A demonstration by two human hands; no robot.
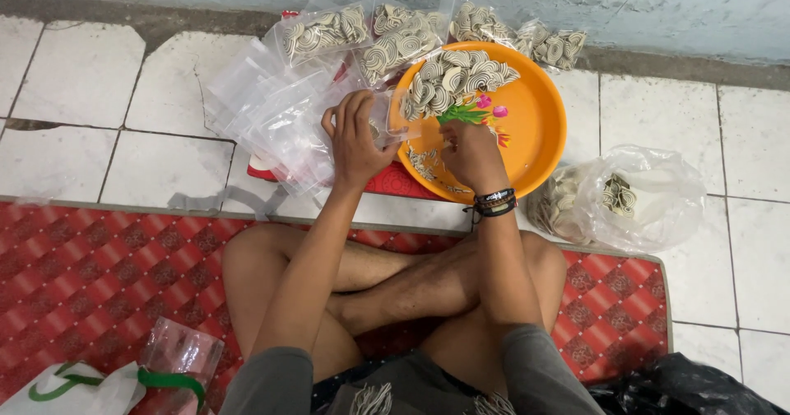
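On the red patterned mat (99,275) at the far left, down by the sitter's knee, lie a white bag with green handles (70,386) and a crumpled clear wrapper (177,353), both well apart from either grip. Up past the mat's edge, on the white floor tiles (74,160), a loose heap of empty clear pouches (263,115) spreads just left of the left hand (355,139). That hand's grip is closed on the edge of one small clear pouch (387,123), fingers curled over it; the pouch's long axis seems to run away from the sitter toward the wall, its mouth turned right toward the tray, though the clear film makes that hard to read. Beyond the grip, against the wall, four filled pouches of striped curled crackers (395,37) lie in a row. Just right of the left grip sits the orange round tray (539,123), holding a pile of the same crackers (457,78) at its far-left side. The right hand (471,153), with dark bands at the wrist, rests inside the tray's near rim with its fingers pinched together; I cannot tell what they hold. Right of that grip and past the tray, a large clear bag of crackers (617,201) slumps on the tiles.
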